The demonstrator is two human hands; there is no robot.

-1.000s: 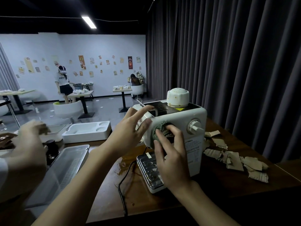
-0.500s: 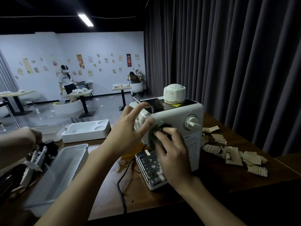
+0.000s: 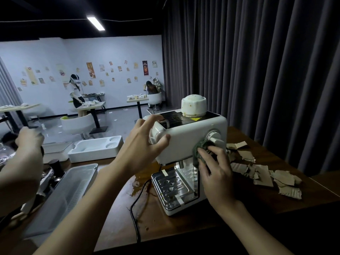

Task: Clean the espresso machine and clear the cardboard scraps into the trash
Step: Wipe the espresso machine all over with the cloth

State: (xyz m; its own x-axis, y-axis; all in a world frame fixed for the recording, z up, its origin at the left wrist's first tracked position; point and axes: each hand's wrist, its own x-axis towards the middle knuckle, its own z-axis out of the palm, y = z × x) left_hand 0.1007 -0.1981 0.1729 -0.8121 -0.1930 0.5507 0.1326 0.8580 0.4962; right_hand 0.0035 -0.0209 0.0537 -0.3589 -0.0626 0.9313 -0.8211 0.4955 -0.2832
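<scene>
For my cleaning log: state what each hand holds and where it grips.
Left hand grips the espresso machine by its upper left end. Right hand holds a bunched dark green cloth against the front by the knob.

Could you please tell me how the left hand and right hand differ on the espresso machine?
The left hand holds nothing loose and clasps an upper corner of the espresso machine; the right hand holds a bunched dark green cloth against its front. The left hand sits higher, at the top edge; the right hand sits lower, just under the dial. Both touch the machine's white body.
</scene>
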